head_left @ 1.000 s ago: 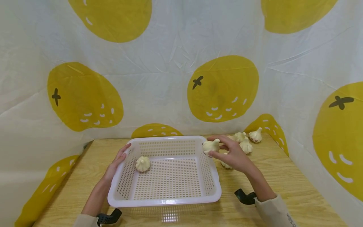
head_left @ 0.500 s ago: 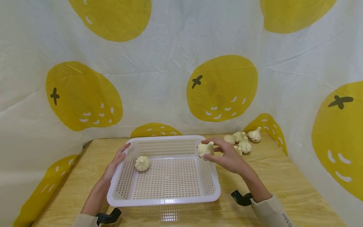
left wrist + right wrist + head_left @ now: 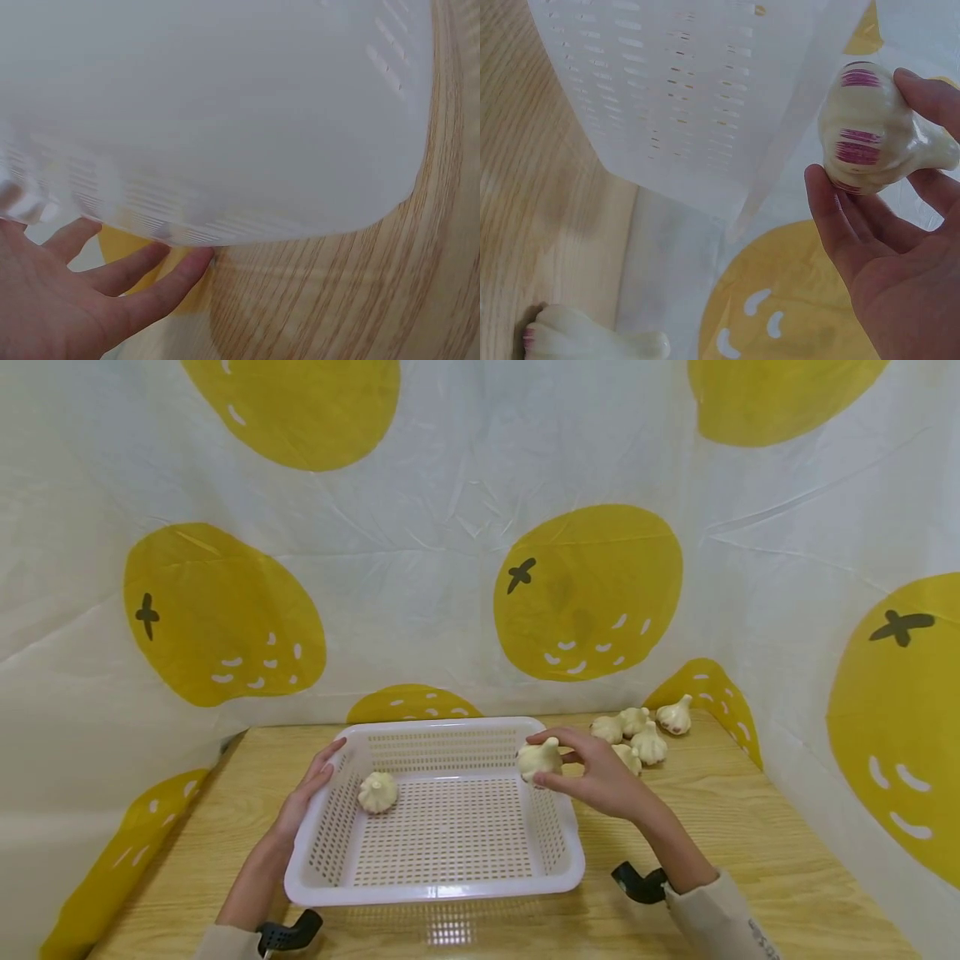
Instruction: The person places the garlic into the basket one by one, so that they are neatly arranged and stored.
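Two surfaces dominate: a lemon-printed backdrop (image 3: 480, 527) behind and beside everything, and the wooden worktop (image 3: 750, 827) below it. At the middle of the worktop sits a white perforated basket (image 3: 442, 885), with one garlic bulb (image 3: 377, 792) resting on its floor toward 9 o'clock. A cluster of loose bulbs (image 3: 637, 735) lies on the worktop at about 2 o'clock from the basket, near the backdrop.

The left hand (image 3: 303, 793) lies with straight, relaxed fingers against the basket's 9 o'clock wall, gripping nothing; the left wrist view shows the fingers (image 3: 135, 270) flat beside the white plastic. The right hand (image 3: 600, 772) pinches a second garlic bulb (image 3: 537, 760) between thumb and fingertips, holding it in the air just over the basket's rim at 3 o'clock.

Judging the risk: the pinch looks light on a rounded, smooth bulb, so it could slip, strike the rim and roll outward onto the worktop. The left hand only presses the basket, so a knock could slide it.
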### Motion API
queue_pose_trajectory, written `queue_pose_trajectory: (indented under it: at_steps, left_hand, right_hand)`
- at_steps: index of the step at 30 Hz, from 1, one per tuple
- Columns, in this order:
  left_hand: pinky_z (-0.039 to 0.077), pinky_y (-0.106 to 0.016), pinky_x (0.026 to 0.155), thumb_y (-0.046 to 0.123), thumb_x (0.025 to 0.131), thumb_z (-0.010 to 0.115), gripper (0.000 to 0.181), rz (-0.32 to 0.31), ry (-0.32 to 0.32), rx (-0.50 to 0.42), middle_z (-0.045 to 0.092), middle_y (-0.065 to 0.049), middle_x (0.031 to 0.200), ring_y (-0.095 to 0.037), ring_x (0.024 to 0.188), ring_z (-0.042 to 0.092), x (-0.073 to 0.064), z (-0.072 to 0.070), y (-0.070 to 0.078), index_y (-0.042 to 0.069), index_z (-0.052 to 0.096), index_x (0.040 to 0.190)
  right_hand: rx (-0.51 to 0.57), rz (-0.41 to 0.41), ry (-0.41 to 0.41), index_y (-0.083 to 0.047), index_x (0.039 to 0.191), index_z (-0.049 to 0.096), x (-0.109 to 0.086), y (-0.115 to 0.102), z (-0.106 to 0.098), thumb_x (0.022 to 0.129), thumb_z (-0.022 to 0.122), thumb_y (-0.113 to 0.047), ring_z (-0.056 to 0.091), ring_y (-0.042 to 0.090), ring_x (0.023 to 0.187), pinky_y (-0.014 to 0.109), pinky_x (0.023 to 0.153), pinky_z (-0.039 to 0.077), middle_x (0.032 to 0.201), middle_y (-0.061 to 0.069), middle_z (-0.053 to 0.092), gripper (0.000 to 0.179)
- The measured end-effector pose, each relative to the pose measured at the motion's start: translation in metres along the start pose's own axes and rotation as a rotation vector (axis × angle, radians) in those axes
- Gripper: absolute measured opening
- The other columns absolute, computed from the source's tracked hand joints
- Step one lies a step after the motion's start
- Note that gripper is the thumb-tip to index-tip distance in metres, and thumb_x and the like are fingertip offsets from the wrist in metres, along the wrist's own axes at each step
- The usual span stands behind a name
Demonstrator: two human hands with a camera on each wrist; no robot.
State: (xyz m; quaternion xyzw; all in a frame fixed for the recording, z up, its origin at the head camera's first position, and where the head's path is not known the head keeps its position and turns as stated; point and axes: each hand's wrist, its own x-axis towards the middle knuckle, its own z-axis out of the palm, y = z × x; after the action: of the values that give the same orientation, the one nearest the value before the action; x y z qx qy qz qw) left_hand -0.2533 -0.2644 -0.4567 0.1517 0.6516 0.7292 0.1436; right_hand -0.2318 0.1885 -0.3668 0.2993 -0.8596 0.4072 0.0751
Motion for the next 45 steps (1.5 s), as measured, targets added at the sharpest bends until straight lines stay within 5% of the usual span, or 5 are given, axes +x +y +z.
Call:
queue_pose_trajectory:
  at_steps: [14, 28, 45]
  left_hand:
    - [0.041, -0.028, 0.108, 0.040, 0.114, 0.017, 0.055, 0.034, -0.026, -0.006, 0.001, -0.006, 0.172, -0.004, 0.148, 0.030, -0.001, -0.003, -0.002, 0.032, -0.002, 0.165]
    - [0.039, -0.031, 0.110, 0.040, 0.114, 0.018, 0.055, 0.016, 0.002, -0.008, -0.001, -0.010, 0.172, -0.012, 0.149, 0.026, 0.001, -0.001, -0.002, 0.031, -0.001, 0.165]
    - [0.040, -0.026, 0.108, 0.040, 0.114, 0.019, 0.056, 0.030, -0.005, -0.017, -0.003, -0.010, 0.173, -0.010, 0.150, 0.025, 0.002, -0.002, -0.004, 0.030, -0.001, 0.165]
  right_hand:
    - [-0.054, -0.024, -0.070, -0.017, 0.131, 0.067, 0.012, -0.012, -0.006, 0.091, 0.080, -0.029, 0.062, 0.024, 0.125, 0.044, 0.095, 0.056, 0.135, 0.000, 0.067, 0.044]
    - [-0.100, -0.041, -0.127, -0.017, 0.133, 0.067, 0.035, -0.029, -0.005, 0.090, 0.082, -0.031, 0.062, 0.017, 0.119, 0.041, 0.097, 0.056, 0.134, -0.003, 0.068, 0.048]
    - [-0.031, -0.097, -0.214, -0.011, 0.128, 0.068, 0.066, -0.043, 0.008, 0.092, 0.080, -0.024, 0.062, 0.019, 0.113, 0.037, 0.095, 0.057, 0.129, 0.004, 0.068, 0.040]
